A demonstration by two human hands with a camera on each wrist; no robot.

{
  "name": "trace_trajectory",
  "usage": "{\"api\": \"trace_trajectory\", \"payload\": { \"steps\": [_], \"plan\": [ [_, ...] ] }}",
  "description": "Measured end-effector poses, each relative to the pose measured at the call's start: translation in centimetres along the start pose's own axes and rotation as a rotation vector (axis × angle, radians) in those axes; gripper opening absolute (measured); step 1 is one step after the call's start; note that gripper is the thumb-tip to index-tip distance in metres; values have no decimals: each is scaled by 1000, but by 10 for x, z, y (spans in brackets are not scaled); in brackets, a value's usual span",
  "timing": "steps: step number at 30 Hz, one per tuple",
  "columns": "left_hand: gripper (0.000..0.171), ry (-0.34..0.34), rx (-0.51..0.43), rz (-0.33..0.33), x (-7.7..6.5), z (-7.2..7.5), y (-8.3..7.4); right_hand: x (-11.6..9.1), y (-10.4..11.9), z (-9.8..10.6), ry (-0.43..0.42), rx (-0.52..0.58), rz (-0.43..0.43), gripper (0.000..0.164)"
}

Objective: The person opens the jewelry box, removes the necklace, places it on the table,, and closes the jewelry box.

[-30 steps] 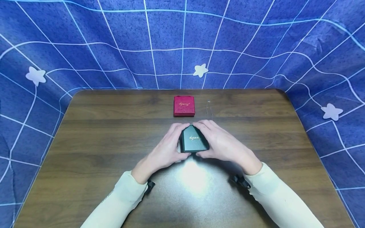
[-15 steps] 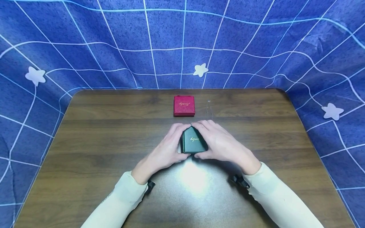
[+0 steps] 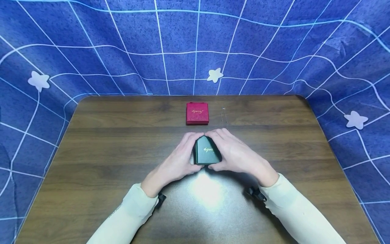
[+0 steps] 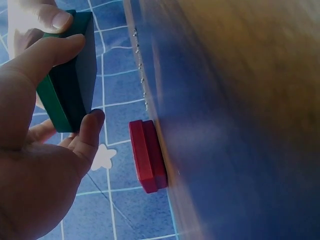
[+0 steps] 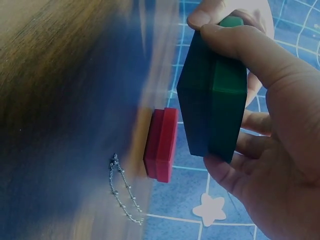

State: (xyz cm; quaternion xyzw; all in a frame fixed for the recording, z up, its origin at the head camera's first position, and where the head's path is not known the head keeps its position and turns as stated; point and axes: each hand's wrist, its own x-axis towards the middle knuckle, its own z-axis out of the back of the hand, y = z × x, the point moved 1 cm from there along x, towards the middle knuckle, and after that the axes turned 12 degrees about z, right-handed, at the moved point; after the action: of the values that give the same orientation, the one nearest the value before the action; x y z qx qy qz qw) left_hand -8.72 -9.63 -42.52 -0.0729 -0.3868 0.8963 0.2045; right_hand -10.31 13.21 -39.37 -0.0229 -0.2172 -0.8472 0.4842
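Observation:
Both hands hold a dark green jewelry box point(image 3: 208, 152) with gold lettering on its lid, a little above the tabletop. My left hand point(image 3: 179, 156) grips the left side, thumb at the near edge and fingers at the far edge. On the opposite side my right hand point(image 3: 236, 152) grips it the same way, partly covering the lettering. The wrist views show the green box's lid and base pressed together, clear of the table. Beyond it lie a red jewelry box point(image 3: 197, 114) and a thin silver beaded chain point(image 5: 122, 192).
The brown wooden table point(image 3: 122, 142) is bordered by a blue cloth backdrop point(image 3: 176, 37) with white lines and star shapes. A bright light reflection falls on the tabletop in front of the hands.
The green box has shifted very slightly toward me, and my right hand has drawn slightly left with it. The red box and the chain lie as before.

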Motion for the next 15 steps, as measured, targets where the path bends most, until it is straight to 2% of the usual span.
{"api": "trace_trajectory", "payload": {
  "steps": [15],
  "plan": [
    [104,18,-4,16,1,0,-1,-1,-1,0,-17,20,5,94]
  ]
}}
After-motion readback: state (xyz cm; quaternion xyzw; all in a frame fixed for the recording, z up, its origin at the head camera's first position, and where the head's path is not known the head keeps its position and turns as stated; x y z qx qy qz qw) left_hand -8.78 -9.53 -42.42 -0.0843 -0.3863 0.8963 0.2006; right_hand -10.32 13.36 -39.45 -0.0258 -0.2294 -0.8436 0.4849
